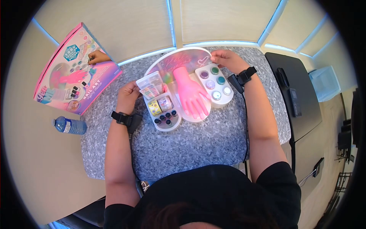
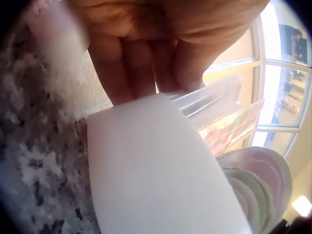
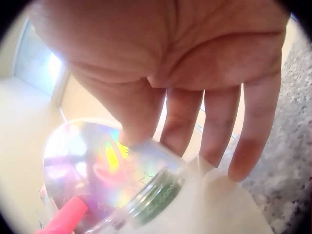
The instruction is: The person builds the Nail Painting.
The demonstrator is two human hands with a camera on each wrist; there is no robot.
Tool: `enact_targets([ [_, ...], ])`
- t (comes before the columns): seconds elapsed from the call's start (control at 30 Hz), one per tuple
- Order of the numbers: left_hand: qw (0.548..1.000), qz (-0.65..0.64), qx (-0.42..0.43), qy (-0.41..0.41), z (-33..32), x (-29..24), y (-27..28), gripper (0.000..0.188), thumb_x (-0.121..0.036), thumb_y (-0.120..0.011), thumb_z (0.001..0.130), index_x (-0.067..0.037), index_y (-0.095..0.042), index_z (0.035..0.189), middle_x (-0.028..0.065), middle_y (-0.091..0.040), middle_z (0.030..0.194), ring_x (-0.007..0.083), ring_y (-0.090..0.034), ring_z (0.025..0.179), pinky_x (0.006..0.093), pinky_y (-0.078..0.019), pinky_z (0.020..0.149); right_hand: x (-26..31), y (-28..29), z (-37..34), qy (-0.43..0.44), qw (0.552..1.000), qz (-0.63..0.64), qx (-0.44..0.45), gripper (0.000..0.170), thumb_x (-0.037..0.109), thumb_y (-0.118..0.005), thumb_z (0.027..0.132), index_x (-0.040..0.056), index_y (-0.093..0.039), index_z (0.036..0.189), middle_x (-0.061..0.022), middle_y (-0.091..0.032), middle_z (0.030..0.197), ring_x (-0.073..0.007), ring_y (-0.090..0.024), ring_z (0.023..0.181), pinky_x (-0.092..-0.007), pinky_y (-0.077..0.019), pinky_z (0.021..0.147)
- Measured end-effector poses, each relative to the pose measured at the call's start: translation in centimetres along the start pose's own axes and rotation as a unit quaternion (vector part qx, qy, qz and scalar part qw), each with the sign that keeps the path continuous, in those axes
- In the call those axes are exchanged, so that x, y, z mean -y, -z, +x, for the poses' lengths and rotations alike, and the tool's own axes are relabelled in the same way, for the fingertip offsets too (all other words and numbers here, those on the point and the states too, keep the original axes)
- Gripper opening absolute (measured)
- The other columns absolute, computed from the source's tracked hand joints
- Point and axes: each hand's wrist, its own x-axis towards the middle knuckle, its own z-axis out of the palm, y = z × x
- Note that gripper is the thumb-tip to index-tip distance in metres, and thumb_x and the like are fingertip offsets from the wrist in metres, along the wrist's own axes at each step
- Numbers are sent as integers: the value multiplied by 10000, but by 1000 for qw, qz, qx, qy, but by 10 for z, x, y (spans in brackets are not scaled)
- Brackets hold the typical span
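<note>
A white nail art stand (image 1: pixel 168 127) sits on the table, bearing a pink model hand (image 1: pixel 191 97) and a shiny rounded back panel (image 1: pixel 164 61). My right hand (image 1: pixel 229 61) grips the stand at its upper right edge, thumb on the panel's face and fingers behind. My left hand (image 1: pixel 127 95) holds the left side beside the clear sticker sheets (image 1: pixel 152 86); part of its grip is hidden by the white side wall (image 2: pixel 141 161). Glitter pots (image 1: pixel 215 70) fill the right wing. Tape rolls (image 1: pixel 154 107) and several small dark-capped bottles (image 1: pixel 168 115) occupy the left wing.
A nail art box (image 1: pixel 61 91) stands at the table's left, with a water bottle (image 1: pixel 70 126) near it. Behind runs a pale wall (image 1: pixel 221 23). To the right is a black table (image 1: pixel 295 87) with a clear blue bin (image 1: pixel 324 84). The speckled table (image 1: pixel 190 149) extends in front.
</note>
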Motion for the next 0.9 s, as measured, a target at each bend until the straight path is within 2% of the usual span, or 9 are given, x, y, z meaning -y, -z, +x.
enact_targets([
  [0.1,1000,7,0,30,0,-10,-2,209,-75,-607,1104,-13,-722,1267,48,-778,1132,132,-740,1017,314,-608,920,8,0,-4,-28,999,-25,4,366,355,-721,1073,98,-738,1333,23,-751,1109,-85,-666,966,-297,-560,842],
  [0.17,999,14,-3,48,-1,-12,-3,216,-83,-603,1106,-17,-719,1275,44,-777,1134,131,-740,1016,313,-606,919,8,-1,-5,-52,999,6,4,388,363,-730,1066,88,-738,1339,9,-758,1133,-89,-678,978,-303,-570,819],
  [0.37,998,25,-9,65,-3,-13,0,234,-101,-603,1101,-32,-705,1300,38,-771,1183,138,-741,1043,311,-604,922,14,-2,-6,-62,998,0,10,383,353,-738,1061,83,-744,1332,9,-762,1091,-92,-694,983,-294,-581,836],
  [0.47,998,14,-4,64,-7,-18,-4,248,-100,-590,1103,-42,-686,1324,48,-769,1214,143,-744,1061,312,-602,910,14,-9,-7,-55,998,19,-24,349,327,-742,1060,76,-757,1302,17,-758,1057,-84,-678,933,-285,-571,782],
  [0.67,995,51,-9,79,-6,-25,-6,250,-105,-565,1108,-45,-666,1328,60,-766,1242,159,-745,1108,317,-601,924,15,-10,-9,-41,999,20,-27,320,309,-750,1056,74,-771,1271,24,-754,1033,-83,-670,898,-284,-565,740],
  [0.9,995,59,-8,77,-8,-23,-3,238,-131,-588,1103,-82,-686,1315,15,-768,1206,126,-726,1065,306,-585,876,15,-10,-7,-44,998,18,-34,307,303,-755,1052,73,-780,1254,18,-756,999,-87,-672,879,-288,-563,712],
])
